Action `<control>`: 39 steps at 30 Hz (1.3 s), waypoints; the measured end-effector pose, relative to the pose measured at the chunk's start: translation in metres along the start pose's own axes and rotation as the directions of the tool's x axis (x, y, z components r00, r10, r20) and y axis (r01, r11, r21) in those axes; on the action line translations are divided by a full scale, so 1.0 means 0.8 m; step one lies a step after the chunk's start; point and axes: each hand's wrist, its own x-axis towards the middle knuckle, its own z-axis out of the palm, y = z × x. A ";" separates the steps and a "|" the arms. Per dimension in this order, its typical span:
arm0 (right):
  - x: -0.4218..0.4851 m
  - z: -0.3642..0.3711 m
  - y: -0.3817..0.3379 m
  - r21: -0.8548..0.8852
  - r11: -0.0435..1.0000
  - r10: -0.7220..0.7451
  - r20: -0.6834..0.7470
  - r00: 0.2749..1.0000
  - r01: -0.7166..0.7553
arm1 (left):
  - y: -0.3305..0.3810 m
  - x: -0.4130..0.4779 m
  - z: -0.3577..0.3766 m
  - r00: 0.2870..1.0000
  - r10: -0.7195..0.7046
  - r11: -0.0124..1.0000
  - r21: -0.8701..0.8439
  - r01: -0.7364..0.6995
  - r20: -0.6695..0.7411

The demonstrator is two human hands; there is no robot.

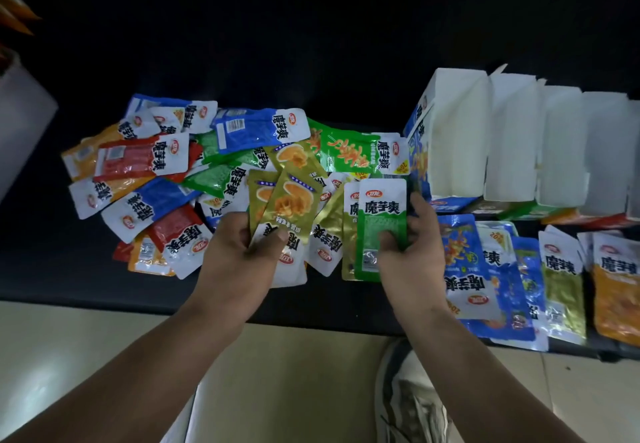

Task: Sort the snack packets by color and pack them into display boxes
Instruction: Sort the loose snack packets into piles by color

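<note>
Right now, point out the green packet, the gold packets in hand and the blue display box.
green packet (381, 224): head view, green body below the label.
gold packets (292, 200): head view, front packet's picture.
blue display box (453, 137): head view, white panel.

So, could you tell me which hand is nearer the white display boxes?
Right. The right hand, gripping a green packet, is just in front of the display boxes, at their left end; the left hand, gripping gold packets, is farther left.

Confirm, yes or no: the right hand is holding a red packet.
No, the right hand grips a green packet with a white top.
</note>
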 end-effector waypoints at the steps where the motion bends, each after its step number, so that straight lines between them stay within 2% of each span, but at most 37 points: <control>1: -0.002 0.001 0.002 -0.016 1.000 0.017 0.024 1.000 -0.017 | 0.002 -0.001 0.002 1.000 0.008 1.000 -0.023 -0.008 0.010; 4: -0.007 0.003 0.007 -0.034 0.999 0.040 0.051 0.998 -0.039 | 0.012 -0.005 0.012 0.996 0.064 0.997 -0.054 -0.061 0.066; 7: -0.005 0.001 0.003 0.034 0.996 0.082 0.003 0.997 -0.082 | 0.012 -0.007 0.034 0.983 0.080 0.997 -0.017 -0.079 0.166; 12: -0.010 -0.003 0.005 -0.186 0.982 0.049 0.107 0.993 -0.028 | -0.007 0.002 0.062 0.970 0.181 0.970 0.135 -0.204 0.164; 16: -0.006 -0.008 0.010 -0.265 0.964 0.031 0.120 0.992 0.002 | -0.007 -0.003 0.071 0.928 0.271 0.921 0.212 -0.327 0.254; 19: -0.005 -0.012 0.013 -0.243 0.970 0.060 0.129 0.990 -0.027 | -0.011 0.000 0.064 0.947 0.257 0.922 0.245 -0.301 0.194; 22: -0.006 -0.014 0.011 -0.176 0.982 0.086 0.094 0.992 -0.069 | -0.016 0.007 0.047 0.981 0.185 0.944 0.267 -0.195 0.065; 24: -0.006 -0.016 0.005 -0.147 0.988 0.053 0.063 0.997 -0.043 | -0.022 0.009 0.039 0.989 0.142 0.936 0.322 -0.143 0.027; 28: -0.006 -0.019 -0.001 -0.105 0.994 0.016 -0.014 1.000 -0.018 | -0.022 0.008 0.032 0.994 0.106 0.942 0.322 -0.100 -0.003; 31: -0.006 -0.022 -0.002 -0.064 0.998 0.016 -0.045 0.999 -0.019 | -0.011 0.003 0.032 0.996 0.083 0.978 0.196 -0.078 -0.017; 35: -0.005 -0.027 0.002 -0.068 0.996 0.055 0.015 0.998 -0.054 | 0.001 -0.001 0.049 0.987 0.135 0.984 0.107 -0.144 0.093; 37: -0.007 -0.028 0.004 -0.095 0.994 0.051 0.037 0.998 -0.047 | -0.003 0.004 0.062 0.972 0.168 0.963 0.182 -0.198 0.165; 39: -0.008 -0.027 0.004 -0.110 0.993 0.040 0.036 0.999 -0.036 | -0.011 0.012 0.070 0.945 0.280 0.866 0.382 -0.324 0.169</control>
